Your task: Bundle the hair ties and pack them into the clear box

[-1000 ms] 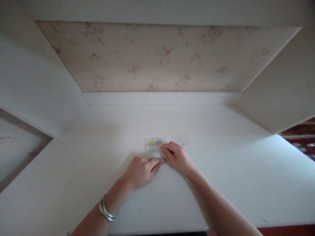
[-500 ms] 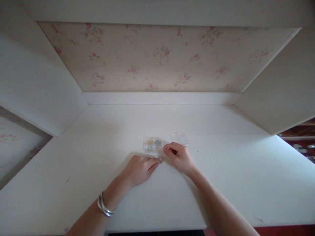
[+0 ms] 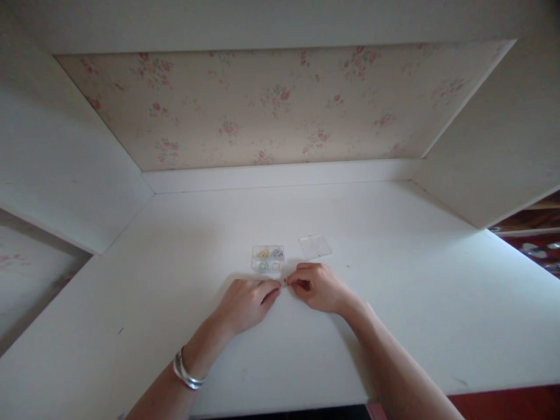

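Note:
My left hand [image 3: 251, 300] is closed in a pinch on a small clear, pinkish piece [image 3: 284, 282], too small to name. From the other side, the closed fingertips of my right hand [image 3: 318, 287] meet this piece; whatever they hold is hidden. Just beyond my fingers lies a clear plastic compartment box [image 3: 268, 260], open at the top. Yellow rings [image 3: 263, 254] sit in its far left compartment and grey ones [image 3: 277, 252] in the far right. Green rings [image 3: 263, 266] fill the near left, and a pale ring [image 3: 275, 266] is in the near right.
A clear flat lid [image 3: 315, 247] lies on the white tabletop [image 3: 210, 227], right of the box. White side panels [image 3: 490, 134] and a floral back wall [image 3: 245, 105] enclose the surface. A dark speck [image 3: 121, 330] is on the left.
My right hand has come down and left from beside the box, bringing its fingertips to the small clear piece. My left hand has stayed nearly in place. The camera has tilted slightly.

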Tool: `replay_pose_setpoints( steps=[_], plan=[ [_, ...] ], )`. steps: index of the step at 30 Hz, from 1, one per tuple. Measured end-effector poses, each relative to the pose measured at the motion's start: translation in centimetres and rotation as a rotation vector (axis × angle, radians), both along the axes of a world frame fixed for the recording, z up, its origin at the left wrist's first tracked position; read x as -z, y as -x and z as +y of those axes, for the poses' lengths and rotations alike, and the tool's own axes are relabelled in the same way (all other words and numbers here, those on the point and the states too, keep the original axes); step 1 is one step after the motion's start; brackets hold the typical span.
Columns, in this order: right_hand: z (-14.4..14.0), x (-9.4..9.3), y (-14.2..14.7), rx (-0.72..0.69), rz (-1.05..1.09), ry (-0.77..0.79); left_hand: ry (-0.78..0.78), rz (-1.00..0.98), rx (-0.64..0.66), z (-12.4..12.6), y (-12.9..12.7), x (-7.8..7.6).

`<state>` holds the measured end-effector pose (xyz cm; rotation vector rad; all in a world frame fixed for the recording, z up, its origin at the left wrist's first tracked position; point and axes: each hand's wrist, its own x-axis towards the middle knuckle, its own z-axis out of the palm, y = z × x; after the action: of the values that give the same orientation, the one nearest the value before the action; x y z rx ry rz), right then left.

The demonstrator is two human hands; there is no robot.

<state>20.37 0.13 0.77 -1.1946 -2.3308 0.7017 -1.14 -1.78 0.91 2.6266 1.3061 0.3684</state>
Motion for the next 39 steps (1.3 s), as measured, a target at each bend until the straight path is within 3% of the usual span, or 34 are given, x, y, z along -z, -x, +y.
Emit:
replay_pose_setpoints(
  steps=[7, 19, 30, 39],
  plan=[
    [-0.2, -0.2, 0.3, -0.022, 0.024, -0.031, 0.023, 0.023, -0.095, 0.0, -0.1, -0.3],
    [-0.1, -0.2, 0.3, -0.084, -0.004, -0.033, -0.017, -0.056, 0.020, 0.3, 0.1, 0.3],
    [-0.3, -0.7, 0.3, -0.112, 0.046, -0.020, -0.031, -0.053, -0.006, 0.2, -0.2, 0.3],
    [-0.2, -0.8, 0.4, -0.066, 0.152, -0.037, -0.159, -0.161, 0.007, 0.5, -0.1, 0.8]
  ],
)
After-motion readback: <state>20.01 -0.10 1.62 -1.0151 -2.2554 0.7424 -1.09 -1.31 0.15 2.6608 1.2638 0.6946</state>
